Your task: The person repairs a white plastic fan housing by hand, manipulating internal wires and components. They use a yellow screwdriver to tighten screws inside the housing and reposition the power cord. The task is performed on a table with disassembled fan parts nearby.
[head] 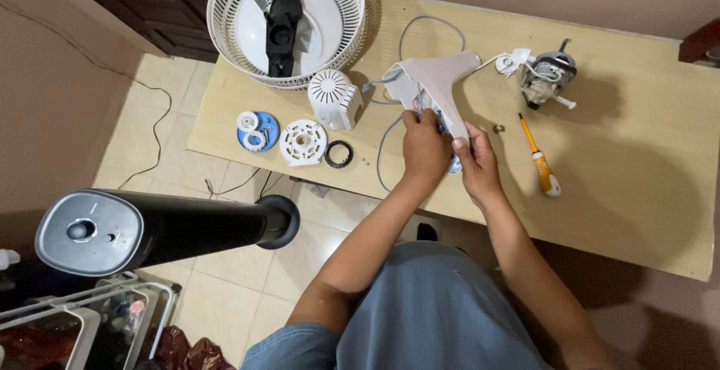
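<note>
Right now both my hands are on the neck piece (435,77), the white Y-shaped fan housing lying near the table's near edge. My left hand (424,149) is clenched around its lower stem, fingers wrapped over the top to pin it down, and my right hand (475,166) grips the same stem from the other side, fingertips curled against the part; what they press on underneath I cannot tell. Held from both sides like this, the housing cannot twist, I judge, and its open face with the wiring points up at me.

A grey cord (420,29) loops from the housing back across the table, and a thinner lead runs right to the motor (551,76), which sits just beyond arm's reach of the housing, tethered by that lead. The screwdriver (541,166), yellow shaft and white handle, lies just right of my right hand, handle toward me, easy to grab. A small screw (499,128) rests between it and the housing.

To the left sit the motor cover (334,98), a white disc (303,143), a black ring (339,154) and a blue disc (257,131), lined up apart from each other. The grille (286,21) overhangs the far left corner. Open room is mostly on the right half of the table (637,190); a black tower fan (150,229) crowds my left side.
</note>
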